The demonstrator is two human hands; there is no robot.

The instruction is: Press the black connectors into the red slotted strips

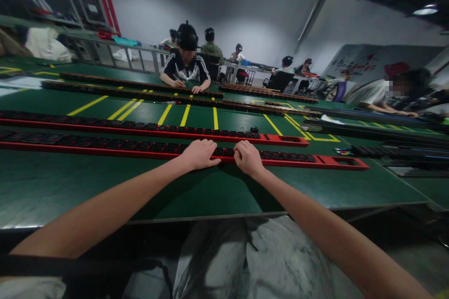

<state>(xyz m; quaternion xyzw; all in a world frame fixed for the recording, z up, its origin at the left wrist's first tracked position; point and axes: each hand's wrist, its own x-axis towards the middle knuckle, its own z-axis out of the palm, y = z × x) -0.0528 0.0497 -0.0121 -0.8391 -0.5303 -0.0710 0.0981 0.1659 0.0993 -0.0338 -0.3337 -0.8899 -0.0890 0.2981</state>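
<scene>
Head view: left hand and right hand pressed, gripping nothing, on near red strip, sockets seated leftward, right end slots unfilled.

near strip: long, red, flat on green table, running left to right; black sockets in a row along the top; right end bare red with a slot-shaped opening
state: middle part under both hands, left hand flat on it, right hand curled over its front edge; hands close, not touching
far strip: same kind, red with black sockets, parallel just behind the near one; one small black piece on top, near its right end
</scene>
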